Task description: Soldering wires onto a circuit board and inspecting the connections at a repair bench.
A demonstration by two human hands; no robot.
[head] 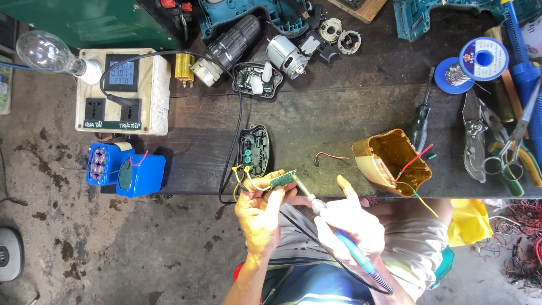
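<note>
While my left hand (258,212) pinches the small green board (283,179) by its edge, fingers closed on it, my right hand (349,219) is wrapped around the blue iron (339,234), its tip touching the board. The board sits just above the left fingertips, yellow wires (248,183) trailing off it. I judge it light, stiff and fragile, best gripped at the edges. Beyond the left hand lies a black cover (253,150); beyond the right, a yellow shell (389,161).
</note>
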